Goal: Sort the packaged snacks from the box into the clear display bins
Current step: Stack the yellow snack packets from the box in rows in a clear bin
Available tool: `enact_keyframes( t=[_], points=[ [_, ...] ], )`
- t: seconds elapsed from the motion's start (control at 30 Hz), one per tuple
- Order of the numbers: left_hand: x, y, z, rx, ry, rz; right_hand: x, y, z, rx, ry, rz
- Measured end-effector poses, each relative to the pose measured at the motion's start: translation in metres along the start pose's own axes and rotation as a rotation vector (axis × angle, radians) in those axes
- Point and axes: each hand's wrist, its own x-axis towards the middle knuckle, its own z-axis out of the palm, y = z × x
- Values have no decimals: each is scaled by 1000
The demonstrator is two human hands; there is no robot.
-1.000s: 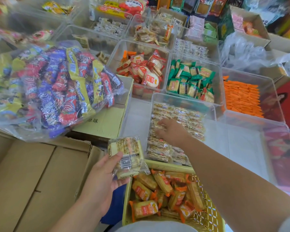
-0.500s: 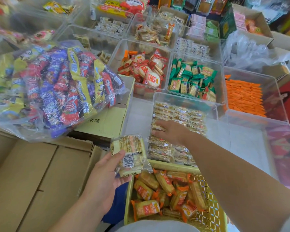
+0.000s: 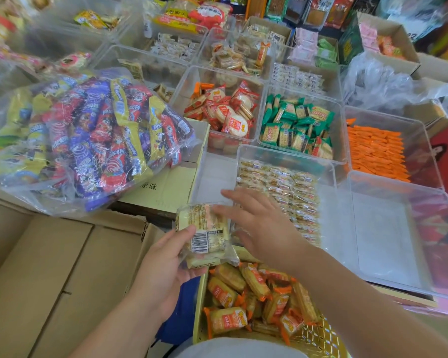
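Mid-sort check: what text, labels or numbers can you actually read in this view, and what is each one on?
"原味": on the tan cardboard box flap; the first character is partly covered by the bag.
Barcode label on the clear-wrapped cracker pack gripped in the left hand: digits too small to read.
Orange-ended yellow snack packets: print upside down and too blurred to read.
Clear bag of red, purple and yellow candies: lettering blurred.

Bright, even daylight with soft shadows; glare on the candy bag (image 3: 83, 140); top-left corner blurred, edges bowed by the wide lens.
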Motion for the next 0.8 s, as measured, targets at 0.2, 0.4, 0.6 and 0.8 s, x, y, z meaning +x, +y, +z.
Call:
enact_keyframes(
  t=[0.2, 0.4, 0.6, 0.8],
  points=[
    [-8, -3, 12, 129, -50, -46, -36, -9, -3, -35, 77, -104],
    [-13, -10, 9, 274, -102, -96, -64, -19, -6, 92, 112, 26],
    [-19, -15, 10, 416, -54, -22, -73, -35, -10, 761, 189, 603],
    [-24, -8, 10, 333, -203, 106, -72, -48, -8, 1225, 0, 702]
  ],
)
